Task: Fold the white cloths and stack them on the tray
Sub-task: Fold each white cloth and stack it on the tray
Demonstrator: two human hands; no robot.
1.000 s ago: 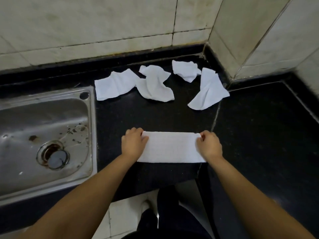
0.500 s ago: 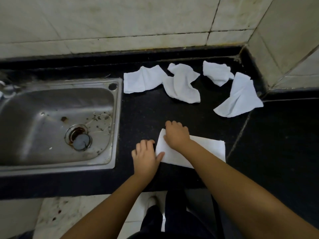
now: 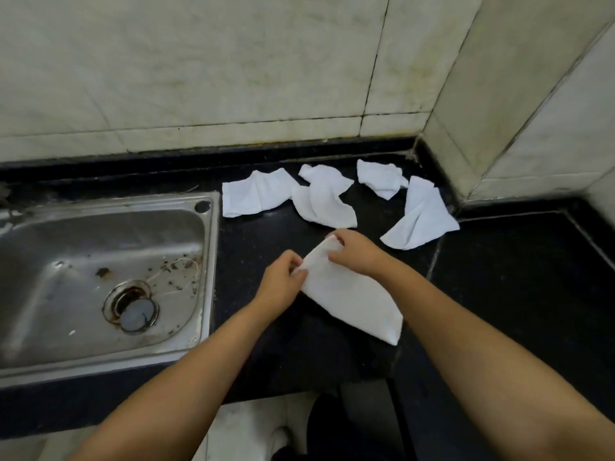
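Your left hand (image 3: pixel 281 283) sits just below the middle of the frame, fingers curled, pinching the left end of the folded cloth (image 3: pixel 349 296). Your right hand (image 3: pixel 357 252) is just above and to the right of it, thumb and fingers pinching the same end at its upper corner, so both hands grip one short edge of the cloth. The cloth is a long white strip, and its long axis runs on a slant from the gripped end at the frame's centre down to a free corner at lower right, near the counter's (image 3: pixel 515 294) front edge. The gripped end looks raised a little off the black surface; whether the far end lies flat you cannot tell. Your right forearm crosses over the strip's upper edge. Beyond your hands, toward the upper middle of the frame, four crumpled cloths lie loose along the back of the counter: one (image 3: pixel 254 197) nearest the sink, the next (image 3: pixel 327 201) touching it, a small one (image 3: pixel 381 183) near the wall, and one (image 3: pixel 421 221) farthest right by the corner. A steel sink (image 3: pixel 100 234) fills the left of the frame, with specks of debris around its drain (image 3: pixel 134 311). Pale tiled walls (image 3: pixel 199 68) rise behind.
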